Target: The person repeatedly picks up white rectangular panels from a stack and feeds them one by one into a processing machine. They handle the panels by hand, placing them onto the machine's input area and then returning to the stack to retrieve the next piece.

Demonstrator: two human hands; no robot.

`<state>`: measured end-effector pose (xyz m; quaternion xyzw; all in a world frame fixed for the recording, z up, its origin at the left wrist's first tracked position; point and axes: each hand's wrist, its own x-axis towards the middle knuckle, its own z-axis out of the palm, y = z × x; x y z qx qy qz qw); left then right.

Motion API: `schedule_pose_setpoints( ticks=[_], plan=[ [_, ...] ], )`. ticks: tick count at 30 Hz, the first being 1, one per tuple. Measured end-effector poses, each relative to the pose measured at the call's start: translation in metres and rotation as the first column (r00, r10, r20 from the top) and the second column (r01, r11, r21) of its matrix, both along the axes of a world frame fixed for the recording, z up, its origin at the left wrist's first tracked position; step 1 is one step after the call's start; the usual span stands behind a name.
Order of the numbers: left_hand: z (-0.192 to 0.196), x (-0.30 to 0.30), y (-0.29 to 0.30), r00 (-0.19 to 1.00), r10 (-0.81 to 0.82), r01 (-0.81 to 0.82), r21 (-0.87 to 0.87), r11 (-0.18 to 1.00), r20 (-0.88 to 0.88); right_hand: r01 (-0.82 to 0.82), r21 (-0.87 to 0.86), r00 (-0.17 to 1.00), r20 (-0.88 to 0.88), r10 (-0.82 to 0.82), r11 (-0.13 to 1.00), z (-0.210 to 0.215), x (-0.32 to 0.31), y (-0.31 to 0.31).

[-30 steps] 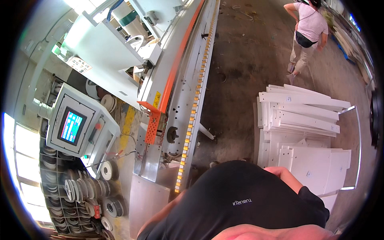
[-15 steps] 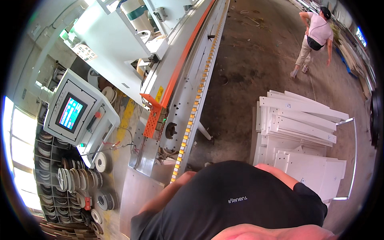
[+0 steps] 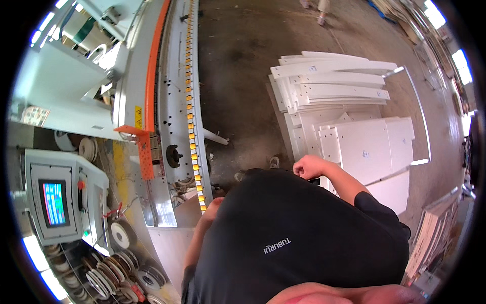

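Observation:
My right hand (image 3: 310,166) is curled into a fist in front of my black shirt (image 3: 298,238), with nothing visible in it. It hovers beside the near edge of a stack of white panels (image 3: 364,147) on the floor. My left hand (image 3: 211,206) pokes out at the shirt's left edge, close to the near end of the long machine's roller track (image 3: 195,126). Its fingers are mostly hidden, so its grip is unclear.
A long grey and orange machine (image 3: 152,86) runs away on the left. Its control box with a lit screen (image 3: 54,202) stands at the lower left, above reels of edge tape (image 3: 109,276). Long white strips (image 3: 334,76) lie farther out. Another person's feet (image 3: 316,7) show at the top.
The view has swung down and right. My right fist has come forward into sight beside the white panels. The other person has gone almost out of the top of the picture.

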<state>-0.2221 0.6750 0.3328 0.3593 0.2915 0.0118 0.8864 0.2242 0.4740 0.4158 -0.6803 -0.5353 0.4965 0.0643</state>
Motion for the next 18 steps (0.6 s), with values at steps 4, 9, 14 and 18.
schedule_pose_setpoints(
  ticks=[4,9,14,18],
  plan=[
    [0.052,0.038,0.018,0.998,-0.055,0.053,0.043,0.998,0.031,0.132,-0.130,0.974,-0.165,-0.153,0.983,0.002,-0.011,-0.013],
    [-0.045,0.052,0.033,0.956,-0.227,0.283,0.376,0.882,-0.185,0.316,-0.305,0.785,-0.448,-0.428,0.899,-0.004,-0.018,-0.027],
    [0.000,0.114,0.044,0.954,-0.201,0.286,0.469,0.836,-0.223,0.604,-0.118,0.751,-0.246,-0.613,0.788,-0.020,-0.008,0.000],
    [-0.006,0.131,0.065,0.933,-0.179,0.317,0.476,0.820,-0.314,0.608,0.138,0.790,-0.006,-0.614,0.782,-0.051,0.015,0.050]
  ],
)
